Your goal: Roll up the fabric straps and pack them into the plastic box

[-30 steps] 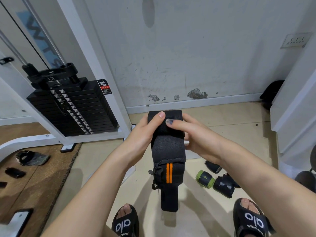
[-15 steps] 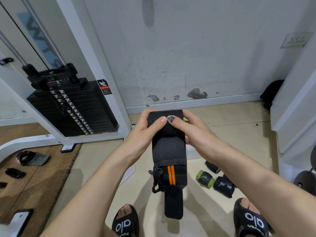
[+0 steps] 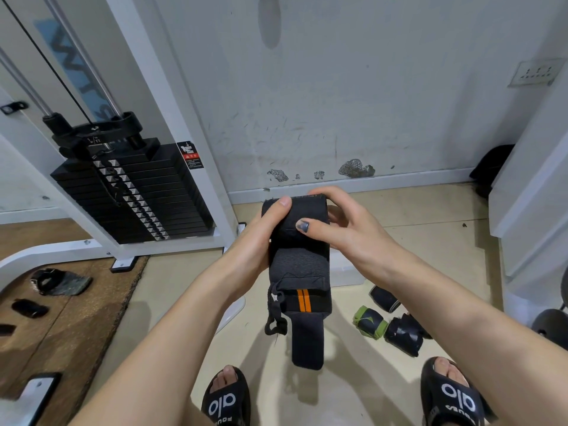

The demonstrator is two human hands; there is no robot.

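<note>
**Above the gym floor: a wrist strap held mid-roll in two hands**

Between the two forearms, a black fabric wrist strap [image 3: 298, 272] hangs lengthwise in the air, its upper end wound into a thick roll and its lower end dangling free. The left hand [image 3: 261, 238] grips the roll from the left side, thumb laid across the top front edge and fingers hidden behind the fabric. The right hand [image 3: 341, 226] grips the same roll from the right, thumb pressed flat on the front face and fingers curled over the top and far side. Below the roll the strap shows a textured grey-black panel, then a band carrying two orange stripes [image 3: 302, 300], a small thumb loop [image 3: 275, 315] hanging at the left edge, and a narrower black tail at the bottom.

Behind the strap and right wrist, a pale plastic box [image 3: 345, 272] rests on the beige floor [image 3: 430, 216]; only its right portion shows. Near it, to the right, lie three already rolled straps: a black one [image 3: 384, 298], a green-edged one [image 3: 368, 322] and a further black one [image 3: 404, 333], the last two touching. Two feet in black slide sandals [image 3: 455, 401] stand at the lower edge.

At left, a white cable machine frame [image 3: 172, 124] encloses a black weight stack [image 3: 135, 192]. Further dark straps [image 3: 60, 282] lie loose on the brown mat [image 3: 61, 333] beside it. A scuffed white wall [image 3: 338, 103] with a wall socket [image 3: 536, 72] closes the background.
</note>
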